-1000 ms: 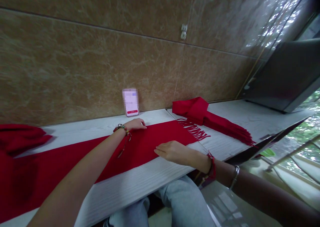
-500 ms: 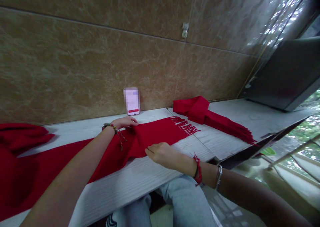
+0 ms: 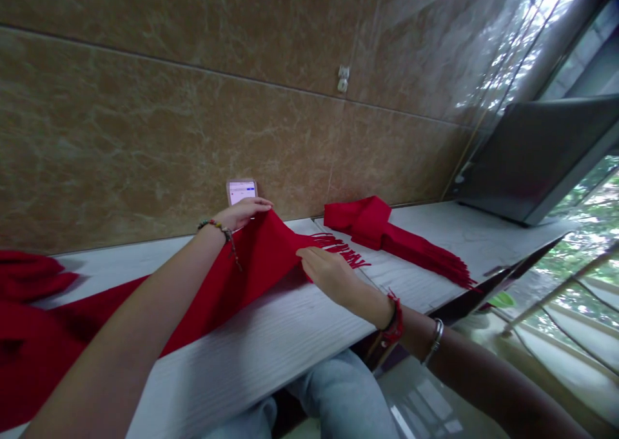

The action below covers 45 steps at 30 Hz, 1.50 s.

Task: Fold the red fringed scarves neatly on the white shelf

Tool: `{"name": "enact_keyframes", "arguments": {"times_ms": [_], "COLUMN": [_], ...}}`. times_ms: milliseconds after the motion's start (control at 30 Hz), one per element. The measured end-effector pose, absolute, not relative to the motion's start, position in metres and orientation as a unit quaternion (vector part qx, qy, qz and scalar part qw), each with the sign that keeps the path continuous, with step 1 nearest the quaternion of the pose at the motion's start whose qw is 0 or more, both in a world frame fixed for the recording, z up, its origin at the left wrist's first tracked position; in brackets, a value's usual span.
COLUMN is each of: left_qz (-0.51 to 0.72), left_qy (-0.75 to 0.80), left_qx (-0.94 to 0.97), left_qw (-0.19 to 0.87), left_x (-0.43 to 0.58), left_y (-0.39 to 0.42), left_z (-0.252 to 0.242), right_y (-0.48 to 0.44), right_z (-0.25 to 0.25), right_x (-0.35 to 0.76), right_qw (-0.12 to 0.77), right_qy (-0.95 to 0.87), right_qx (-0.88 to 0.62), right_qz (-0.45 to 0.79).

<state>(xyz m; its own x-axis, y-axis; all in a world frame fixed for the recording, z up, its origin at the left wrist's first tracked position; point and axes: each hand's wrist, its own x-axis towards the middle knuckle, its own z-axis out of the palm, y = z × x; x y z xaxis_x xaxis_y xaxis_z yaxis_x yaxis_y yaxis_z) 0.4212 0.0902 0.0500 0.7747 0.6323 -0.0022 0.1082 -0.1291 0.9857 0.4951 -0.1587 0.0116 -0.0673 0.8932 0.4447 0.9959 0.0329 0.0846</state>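
A long red scarf (image 3: 242, 265) stretches across the tabletop from the lower left, its fringed end pointing right. My left hand (image 3: 242, 213) pinches the far edge and holds it raised in a peak. On the near edge, close to the fringe, my right hand (image 3: 326, 271) is closed on the cloth. Between the hands the scarf is lifted off the table, while the fringe tips still lie on the surface. Behind my left hand a phone (image 3: 242, 191) leans against the wall, its lower part hidden.
A second red scarf (image 3: 367, 223), folded over with its fringe to the right, lies at the back right. Bunched red cloth (image 3: 33, 274) covers the left end of the white table (image 3: 232, 361). A dark grey panel-like object (image 3: 527, 155) stands at the far right.
Both hands have lifted the scarf, which lay flatter on the table before. My left hand has gone up in front of the phone; my right hand now grips the near edge by the fringe.
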Motion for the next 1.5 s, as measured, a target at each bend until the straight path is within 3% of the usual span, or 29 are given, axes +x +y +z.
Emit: {"name": "enact_keyframes", "arguments": {"times_ms": [200, 333, 433, 800, 1100, 1300, 1500], "left_qz": [0.196, 0.176, 0.158, 0.101, 0.169, -0.028, -0.03], "left_qy": [0.26, 0.259, 0.261, 0.268, 0.216, 0.147, 0.104], "left_qx": [0.759, 0.784, 0.807, 0.9, 0.952, 0.987, 0.992], "left_qw": [0.564, 0.535, 0.505, 0.329, 0.136, 0.06, -0.062], "left_x": [0.47, 0.51, 0.54, 0.596, 0.529, 0.42, 0.4], "left_y": [0.081, 0.074, 0.071, 0.059, 0.013, -0.035, -0.048], "left_z": [0.07, 0.065, 0.053, -0.021, -0.028, -0.037, -0.027], "right_y": [-0.156, -0.164, -0.17, -0.177, -0.174, -0.172, -0.17], "right_z": [0.014, 0.003, -0.009, -0.048, -0.056, -0.059, -0.051], "right_x": [0.531, 0.565, 0.589, 0.623, 0.636, 0.649, 0.651], "right_qw": [0.307, 0.357, 0.328, 0.009, 0.021, 0.047, 0.118], "right_qy": [-0.629, -0.6, -0.588, -0.561, -0.729, -0.767, -0.77], "right_qx": [-0.688, -0.691, -0.715, -0.816, -0.658, -0.628, -0.619], "right_qz": [-0.193, -0.187, -0.187, -0.139, -0.187, -0.122, -0.106]}}
